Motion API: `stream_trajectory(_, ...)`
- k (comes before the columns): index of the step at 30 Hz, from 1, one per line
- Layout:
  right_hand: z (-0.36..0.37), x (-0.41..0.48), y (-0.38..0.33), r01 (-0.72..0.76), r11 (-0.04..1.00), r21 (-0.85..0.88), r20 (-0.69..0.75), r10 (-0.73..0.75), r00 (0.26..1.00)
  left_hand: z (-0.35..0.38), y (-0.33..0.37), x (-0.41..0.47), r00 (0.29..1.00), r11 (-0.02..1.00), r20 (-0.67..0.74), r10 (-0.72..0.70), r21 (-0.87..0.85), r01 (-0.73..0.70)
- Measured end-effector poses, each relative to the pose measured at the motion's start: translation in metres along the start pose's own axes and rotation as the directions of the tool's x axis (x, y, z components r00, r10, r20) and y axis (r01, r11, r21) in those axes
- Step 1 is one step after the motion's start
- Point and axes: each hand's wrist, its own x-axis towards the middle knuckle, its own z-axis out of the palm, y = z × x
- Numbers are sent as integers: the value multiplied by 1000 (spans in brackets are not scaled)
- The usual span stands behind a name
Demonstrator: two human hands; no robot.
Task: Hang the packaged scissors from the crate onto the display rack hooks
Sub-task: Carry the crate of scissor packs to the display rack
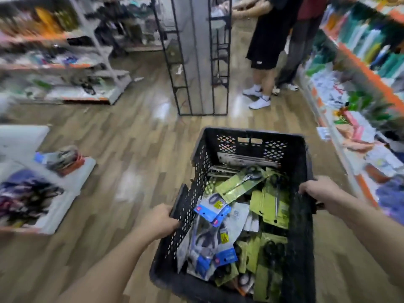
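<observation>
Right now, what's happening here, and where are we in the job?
A person holds the black crate with both hands, the left hand gripping its left wall and the right hand its right rim. It is loaded with packaged scissors; no pack is in hand. The display rack stands ahead on the wooden floor, with two other people beside it.

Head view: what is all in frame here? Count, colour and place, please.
crate: one, black, lower centre
packaged scissors: many, green and blue packs, piled in the crate
display rack: one, black wire, on the floor ahead
shelves: two runs, orange-edged, left and right
people: two, black shorts and grey trousers, right of the rack
floor: one, brown wood, underfoot
left hand: one, grips the crate's left wall
right hand: one, grips the crate's right rim
</observation>
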Motion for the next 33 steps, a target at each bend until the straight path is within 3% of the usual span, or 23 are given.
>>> stream_trajectory(6, 136, 14, -147, 121, 978, -168, 220, -83, 972, -83, -131, 18, 980, 981, -62, -189, -56, 185)
stream_trajectory(13, 238, 22, -274, 347, 908, -236, 390, -238, 889, -117, -213, 14, 916, 913, -128, -380, -208, 350)
stream_trajectory(24, 372, 131, -445, 510, 836, -201, 587, -314, 746, -209, -225, 108, 790, 793, -178, -587, -323, 516)
stream_trajectory(33, 438, 194, -633, 631, 746, -215, 650, -373, 662, -310, -222, 211, 715, 723, -234, -659, -460, 516)
